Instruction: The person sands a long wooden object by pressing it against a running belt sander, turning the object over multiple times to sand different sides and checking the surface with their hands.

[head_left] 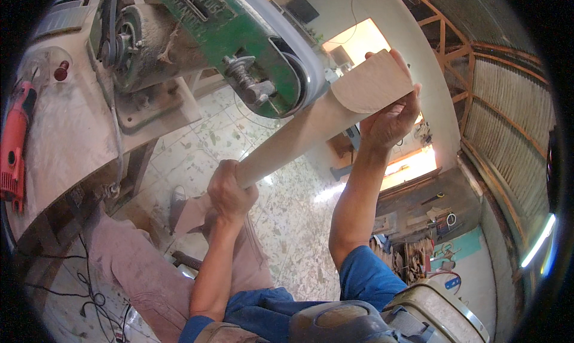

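A long pale wooden piece (296, 133) with a broad, flat, rounded end slants across the middle of the view. My left hand (230, 190) is wrapped round its narrow lower end. Up at the broad end, my right hand (391, 119) grips from the far side and underneath, and part of its fingers is hidden behind the wood. Just above the wood is the rounded nose of a green belt sander (263, 68), with a pale belt running round it. The wood lies against or very close to this belt; I cannot tell whether they touch.
A dusty motor with a pulley (134, 41) sits on the workbench (69, 145) at left, beside a red power tool (18, 145). Black cables (92, 295) trail over the floor at lower left. Tools and stacked wood (418, 256) stand along the right wall.
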Demonstrator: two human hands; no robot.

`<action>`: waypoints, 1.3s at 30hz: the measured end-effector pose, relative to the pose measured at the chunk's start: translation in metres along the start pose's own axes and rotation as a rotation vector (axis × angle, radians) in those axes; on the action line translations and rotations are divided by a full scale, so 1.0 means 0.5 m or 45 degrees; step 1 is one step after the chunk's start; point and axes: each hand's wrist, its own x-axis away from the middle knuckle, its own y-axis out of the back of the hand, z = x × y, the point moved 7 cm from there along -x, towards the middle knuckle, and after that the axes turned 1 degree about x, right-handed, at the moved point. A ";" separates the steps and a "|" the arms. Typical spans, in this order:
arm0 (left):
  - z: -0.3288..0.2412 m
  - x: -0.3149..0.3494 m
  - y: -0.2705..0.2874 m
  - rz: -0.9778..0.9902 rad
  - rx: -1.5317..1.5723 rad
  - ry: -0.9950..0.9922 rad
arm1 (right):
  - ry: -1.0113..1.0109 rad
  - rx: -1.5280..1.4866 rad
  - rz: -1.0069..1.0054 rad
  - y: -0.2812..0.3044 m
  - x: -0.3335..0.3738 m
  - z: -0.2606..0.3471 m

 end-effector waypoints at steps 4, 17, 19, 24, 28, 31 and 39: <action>-0.001 0.002 -0.001 0.000 0.027 0.015 | 0.018 0.106 0.041 0.000 0.008 -0.001; 0.012 -0.005 -0.002 0.037 0.090 0.009 | 0.048 0.225 0.093 -0.033 0.020 0.019; 0.009 -0.008 -0.001 0.042 0.091 0.008 | 0.052 0.255 0.096 -0.039 0.021 0.024; 0.007 -0.007 -0.008 0.052 0.136 0.019 | 0.111 0.299 0.087 -0.048 0.015 0.038; 0.005 -0.008 -0.013 0.081 0.229 0.038 | 0.187 0.388 0.089 -0.047 0.009 0.048; 0.009 -0.010 -0.013 0.108 0.299 0.057 | 0.237 0.507 0.068 -0.049 0.003 0.057; 0.010 -0.016 -0.021 0.232 0.457 0.071 | 0.306 0.791 0.020 -0.066 -0.002 0.070</action>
